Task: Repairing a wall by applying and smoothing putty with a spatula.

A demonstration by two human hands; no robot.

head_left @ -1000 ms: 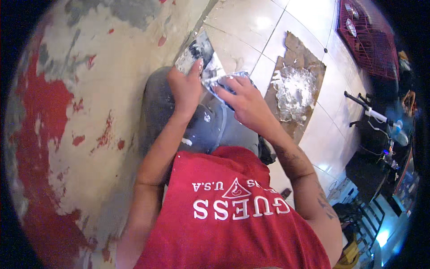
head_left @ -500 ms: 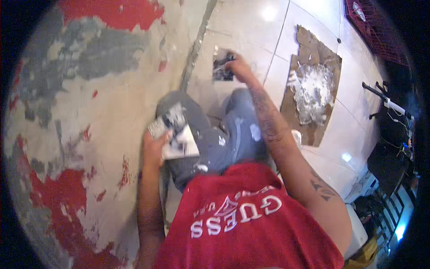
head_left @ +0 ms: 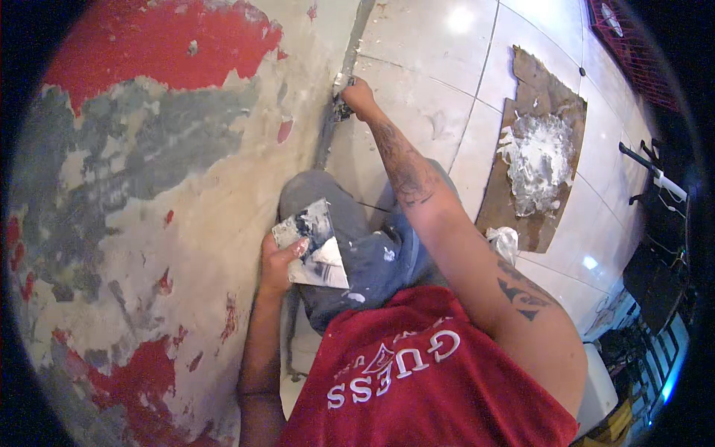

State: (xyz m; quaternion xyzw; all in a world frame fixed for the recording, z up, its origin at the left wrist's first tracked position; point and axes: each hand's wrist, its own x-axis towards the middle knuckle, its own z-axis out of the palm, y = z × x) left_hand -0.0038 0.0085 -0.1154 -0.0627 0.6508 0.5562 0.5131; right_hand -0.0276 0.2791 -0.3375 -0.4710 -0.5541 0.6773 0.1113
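My left hand [head_left: 278, 262] grips a flat, squarish putty scraper [head_left: 304, 273] over my left thigh, thumb on top. Its smeared plate carries a lump of white putty [head_left: 328, 253]. My right hand [head_left: 359, 98] is closed round a dark, putty-stained putty knife [head_left: 342, 112], reaching forward to the foot of the wall. The blade is at the seam between wall and floor, mostly hidden by my fingers; whether it touches cannot be made out.
The patchy wall [head_left: 208, 201], with red and grey paint remnants, rises on the left. On the tiled floor [head_left: 417, 97] to the right lies brown cardboard [head_left: 530, 82] bearing a heap of white putty [head_left: 538, 164]. A crumpled white bag [head_left: 503, 242] sits beside it. Dark equipment with cables stands far right.
My right hand has moved left with its putty knife, from over the floor tiles to the wall's foot. My left hand still holds the putty scraper; the whole view has shifted slightly.
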